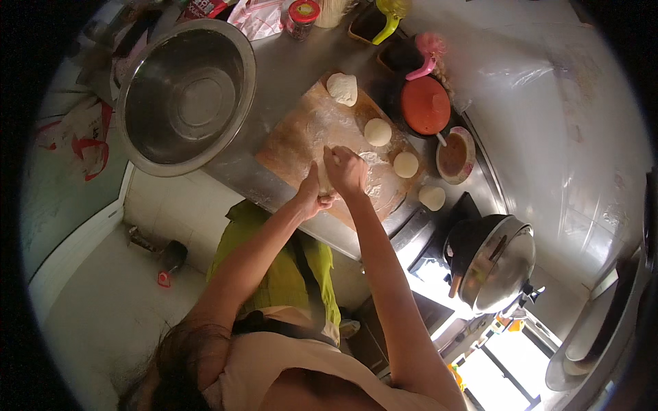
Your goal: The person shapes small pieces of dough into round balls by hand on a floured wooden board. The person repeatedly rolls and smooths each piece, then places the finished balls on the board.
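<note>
Between my two hands is a piece of pale dough (pixel 323 177), partly hidden by the fingers. My left hand (pixel 311 192) cups it from the left and below. Curled over its right side, my right hand (pixel 348 170) grips the same piece. Both hands are above a floured wooden board (pixel 293 138). A larger lump of dough (pixel 342 89) lies at the board's far corner. Two rounded dough pieces, one farther off (pixel 378 132) and one nearer (pixel 406 164), sit along its right side. Another dough piece (pixel 432 198) rests just off the board, on the metal counter (pixel 277 61).
A large steel basin (pixel 200 97) stands at the left. Along the right are a pot with an orange lid (pixel 425 105), a bowl of brownish liquid (pixel 453 154) and a lidded wok (pixel 501 267) on the stove. A red-lidded jar (pixel 303 18) stands at the back.
</note>
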Motion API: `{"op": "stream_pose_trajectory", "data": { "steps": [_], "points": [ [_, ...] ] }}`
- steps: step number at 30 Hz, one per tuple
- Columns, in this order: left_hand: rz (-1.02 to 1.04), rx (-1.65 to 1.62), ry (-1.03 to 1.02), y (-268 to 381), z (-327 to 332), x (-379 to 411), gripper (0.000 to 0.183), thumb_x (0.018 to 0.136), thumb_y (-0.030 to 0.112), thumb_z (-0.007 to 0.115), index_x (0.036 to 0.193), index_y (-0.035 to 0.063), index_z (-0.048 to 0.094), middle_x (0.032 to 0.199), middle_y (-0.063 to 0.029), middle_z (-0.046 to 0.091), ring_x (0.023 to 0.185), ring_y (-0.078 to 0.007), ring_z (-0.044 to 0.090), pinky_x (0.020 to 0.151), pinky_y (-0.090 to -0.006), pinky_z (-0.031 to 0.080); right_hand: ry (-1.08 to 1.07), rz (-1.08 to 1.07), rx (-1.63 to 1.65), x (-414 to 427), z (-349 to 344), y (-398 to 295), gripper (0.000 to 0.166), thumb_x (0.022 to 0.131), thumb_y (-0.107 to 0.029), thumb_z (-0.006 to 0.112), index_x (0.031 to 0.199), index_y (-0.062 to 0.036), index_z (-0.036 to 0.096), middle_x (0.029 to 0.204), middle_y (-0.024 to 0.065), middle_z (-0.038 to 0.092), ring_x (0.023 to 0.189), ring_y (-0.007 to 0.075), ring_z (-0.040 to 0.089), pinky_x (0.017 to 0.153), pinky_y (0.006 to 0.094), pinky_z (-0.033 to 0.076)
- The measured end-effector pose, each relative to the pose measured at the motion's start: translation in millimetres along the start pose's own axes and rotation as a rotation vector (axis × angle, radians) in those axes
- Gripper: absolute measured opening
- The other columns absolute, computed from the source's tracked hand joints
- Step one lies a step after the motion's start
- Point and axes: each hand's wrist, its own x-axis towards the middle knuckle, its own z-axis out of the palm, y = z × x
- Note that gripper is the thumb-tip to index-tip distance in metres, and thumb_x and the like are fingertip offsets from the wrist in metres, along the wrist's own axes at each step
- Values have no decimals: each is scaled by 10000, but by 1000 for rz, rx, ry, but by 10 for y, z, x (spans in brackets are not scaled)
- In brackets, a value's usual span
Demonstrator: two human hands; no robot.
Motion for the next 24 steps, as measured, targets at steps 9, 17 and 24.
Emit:
{"op": "stream_pose_trajectory", "data": {
  "steps": [9,17,24],
  "points": [
    [56,530,343,155,-184,-160,692,894,660,472,954,-15,611,669,-67,620,417,-102,473,367,-232,361,387,-269,-258,443,645,70,133,879,-181,566,911,-71,632,967,115,645,917,297,623,734,415,509],
    [332,516,562,201,9,-49,435,973,343,516,880,-72,606,692,-147,660,530,-192,665,428,-280,541,-113,94,-100,354,247,-286,381,880,-407,558,954,-57,689,965,182,679,909,371,648,788,456,511],
    [133,669,214,173,-225,-119,418,989,377,479,1033,-26,583,936,-169,674,776,-227,702,644,-343,594,-225,361,-361,267,407,-293,419,923,-383,454,802,-52,682,827,170,691,792,371,667,717,445,530]
  ]
}}
